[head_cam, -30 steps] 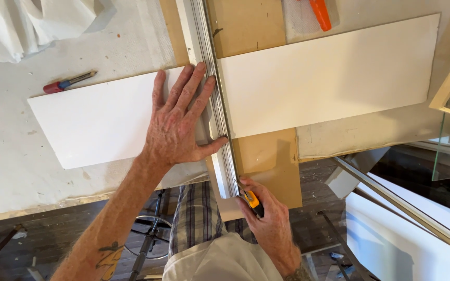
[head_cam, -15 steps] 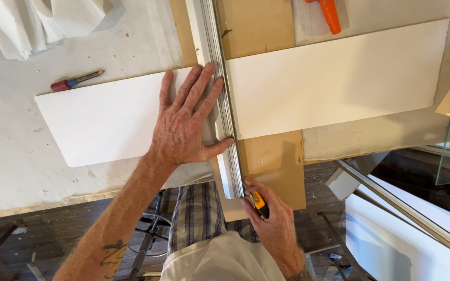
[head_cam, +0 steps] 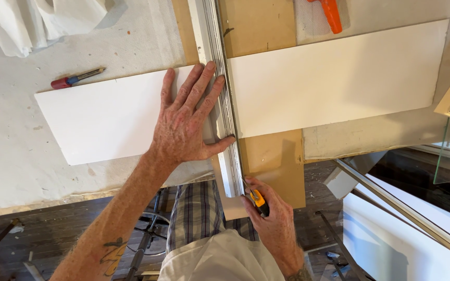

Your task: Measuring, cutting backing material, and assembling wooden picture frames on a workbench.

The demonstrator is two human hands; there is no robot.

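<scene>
A long white board [head_cam: 339, 78] lies across the worktable, with a metal straightedge [head_cam: 219, 62] laid over it from far to near. My left hand [head_cam: 188, 122] presses flat on the board, fingertips and thumb against the straightedge. Just off the near end of the straightedge, my right hand [head_cam: 272, 221] grips a yellow and black utility knife [head_cam: 258, 200], its tip pointing at the rail's right side. A brown backing board [head_cam: 272, 156] sits under the white board along the line of the straightedge.
A red-handled pencil-like tool [head_cam: 74, 79] lies on the white table [head_cam: 11, 151] at the left. An orange tool handle [head_cam: 330, 13] rests at the top. Crumpled white cloth [head_cam: 37, 18] sits top left. A metal bar [head_cam: 407, 213] and white panels stand lower right.
My right hand has drawn the knife a little further toward me, past the near end of the straightedge. The left hand still presses in the same spot; the view shifted slightly.
</scene>
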